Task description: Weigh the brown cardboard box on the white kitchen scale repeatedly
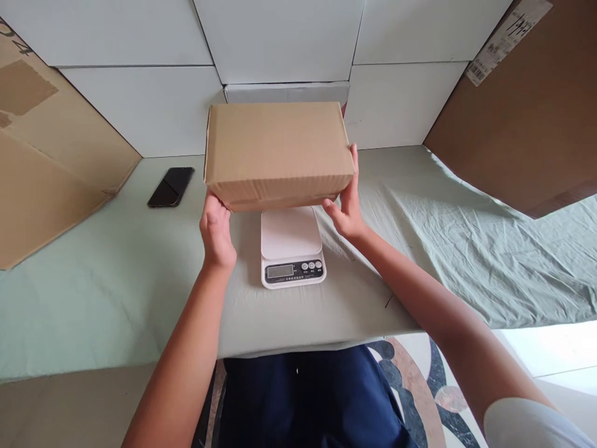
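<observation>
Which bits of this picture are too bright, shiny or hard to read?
Head view: the floor at lower right glares nearly white; head view: the phone shows a faint reflection; head view: lettering on the scale is too small to read, though the box has fairly crisp edges.

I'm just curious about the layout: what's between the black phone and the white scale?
In the head view, the left hand comes between the phone and the scale, holding one end of a cardboard box.
</observation>
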A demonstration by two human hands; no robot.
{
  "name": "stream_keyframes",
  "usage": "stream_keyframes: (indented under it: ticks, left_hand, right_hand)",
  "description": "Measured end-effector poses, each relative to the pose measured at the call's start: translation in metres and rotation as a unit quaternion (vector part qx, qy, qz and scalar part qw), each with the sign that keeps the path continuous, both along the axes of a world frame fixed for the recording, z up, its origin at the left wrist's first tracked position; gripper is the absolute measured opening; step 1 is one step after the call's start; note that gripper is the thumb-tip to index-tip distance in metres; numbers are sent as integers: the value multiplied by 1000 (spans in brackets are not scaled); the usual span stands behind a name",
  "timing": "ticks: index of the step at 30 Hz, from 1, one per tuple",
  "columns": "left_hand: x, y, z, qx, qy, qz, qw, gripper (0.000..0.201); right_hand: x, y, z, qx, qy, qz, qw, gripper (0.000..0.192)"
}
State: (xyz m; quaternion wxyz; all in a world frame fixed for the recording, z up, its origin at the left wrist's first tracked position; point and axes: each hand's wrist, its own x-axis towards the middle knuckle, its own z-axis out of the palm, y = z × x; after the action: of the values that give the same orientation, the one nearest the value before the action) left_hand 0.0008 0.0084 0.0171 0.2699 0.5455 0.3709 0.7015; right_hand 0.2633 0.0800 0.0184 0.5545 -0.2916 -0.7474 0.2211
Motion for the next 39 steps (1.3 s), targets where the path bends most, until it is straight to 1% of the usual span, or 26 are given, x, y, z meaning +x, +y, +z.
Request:
stream_keyframes:
  ticks: [2, 5, 7, 9, 14, 20, 25, 31, 35, 39]
  left_hand:
    - [4, -24, -4, -17, 11, -5, 1000, 74]
    - [7, -53, -14, -49, 3, -17, 999, 79]
    - [6, -66, -18, -64, -9, -23, 998, 77]
    - [6, -73, -21, -74, -16, -31, 997, 74]
    - [7, -77, -22, -99, -22, -45, 994, 77]
    - [8, -78, -25, -122, -30, -53, 991, 80]
    - [8, -80, -23, -122, -25, -60, 990, 78]
    - [7, -79, -23, -124, -26, -51, 991, 81]
    - [5, -79, -21, -108, -47, -46, 992, 76]
    - [4, -79, -20, -108, -58, -42, 992, 75]
  right_hand:
    - [8, -24, -7, -12, -6, -3, 1000, 111]
    - [18, -57, -26, -31, -17, -12, 999, 108]
    - [21, -71, -36, -42, -13, -16, 999, 105]
    - [22, -78, -41, -46, -7, -19, 999, 101]
    - [21, -79, -38, -48, -12, -30, 998, 95]
    - [23, -78, -38, -66, -6, -21, 998, 91]
    - [23, -79, -39, -79, -4, -15, 997, 93]
    - [24, -80, -34, -84, 1, -16, 996, 90]
    - [26, -74, -30, -74, 22, -10, 997, 89]
    - [30, -70, -28, -82, 30, -15, 996, 91]
